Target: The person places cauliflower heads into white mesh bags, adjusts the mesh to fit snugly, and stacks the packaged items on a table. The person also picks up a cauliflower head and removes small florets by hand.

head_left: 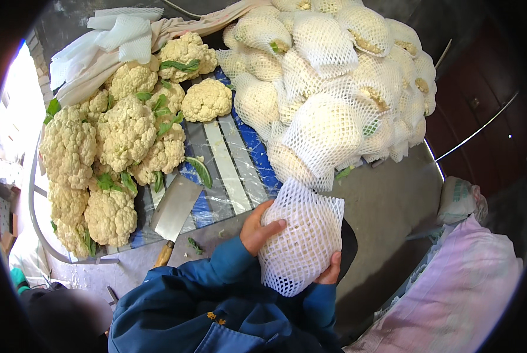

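Note:
Between my hands is a cauliflower (302, 241) wrapped in a white foam net sleeve, close in front of my body. My left hand (259, 228) grips its upper left side, thumb lying across the netting. On the lower right side, my right hand (330, 269) presses against it; only some of its fingers show. Just beyond lies a heap of netted cauliflowers (325, 132), its nearest ones almost touching the one I hold. To the left, bare cauliflowers (125, 132) with bits of green leaf are piled on the striped table.
A cleaver (178, 206) lies at the front edge of the striped table (234, 170), its wooden handle sticking out toward me. Empty foam net sleeves (125, 38) rest on a cloth at the far left. A pinkish sack (446, 294) stands at the right. A dark-clad person (63, 317) is at lower left.

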{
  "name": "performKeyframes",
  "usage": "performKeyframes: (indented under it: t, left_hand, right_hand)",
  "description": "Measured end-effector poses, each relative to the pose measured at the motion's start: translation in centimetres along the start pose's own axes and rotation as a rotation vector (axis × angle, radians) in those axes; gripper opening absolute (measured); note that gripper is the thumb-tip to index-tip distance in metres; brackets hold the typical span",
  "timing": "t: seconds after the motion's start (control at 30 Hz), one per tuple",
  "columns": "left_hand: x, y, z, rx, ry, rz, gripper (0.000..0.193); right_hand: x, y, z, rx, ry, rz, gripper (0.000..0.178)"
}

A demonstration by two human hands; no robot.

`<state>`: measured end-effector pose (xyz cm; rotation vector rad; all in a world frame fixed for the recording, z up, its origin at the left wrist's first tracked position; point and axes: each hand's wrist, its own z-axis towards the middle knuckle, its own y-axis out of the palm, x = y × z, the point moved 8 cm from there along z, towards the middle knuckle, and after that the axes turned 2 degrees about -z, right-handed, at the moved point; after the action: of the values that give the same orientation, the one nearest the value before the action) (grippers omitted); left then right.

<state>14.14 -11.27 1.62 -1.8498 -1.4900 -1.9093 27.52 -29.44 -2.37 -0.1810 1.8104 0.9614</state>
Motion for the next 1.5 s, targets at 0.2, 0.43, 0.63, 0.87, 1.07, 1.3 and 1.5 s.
performKeyframes:
  t: [0.2, 0.43, 0.63, 0.87, 1.07, 1.3, 1.5]
  left_hand:
    - [3.5, 3.0, -0.9, -0.254, 0.085, 0.018, 0.082]
    - [-0.4, 3.7, -2.2, -0.439, 0.026, -0.074, 0.105]
    - [-1.1, 3.5, -3.4, -0.421, 0.025, -0.035, 0.108]
    - [0.3, 4.4, -4.5, -0.424, 0.045, -0.098, 0.113]
    - [-0.7, 3.9, -4.9, -0.437, 0.079, -0.004, 0.112]
    - [0.4, 2.8, -5.8, -0.335, 0.077, -0.145, 0.104]
    - [1.4, 1.8, -5.5, -0.311, 0.103, -0.256, 0.102]
  right_hand:
    - [-0.9, 3.1, -0.2, 0.011, -0.024, 0.317, 0.104]
    - [-2.2, 3.9, 0.3, -0.068, -0.082, 0.28, 0.103]
    - [-3.2, 4.5, -1.1, -0.194, -0.108, 0.178, 0.097]
    - [-2.1, 2.8, -1.0, -0.22, -0.095, 0.338, 0.094]
    - [1.0, -3.1, 0.7, 0.139, -0.219, 0.044, 0.096]
    - [-3.5, 5.8, -2.0, -0.146, -0.078, 0.27, 0.087]
    - [-3.6, 6.0, -0.8, -0.163, -0.083, 0.128, 0.078]
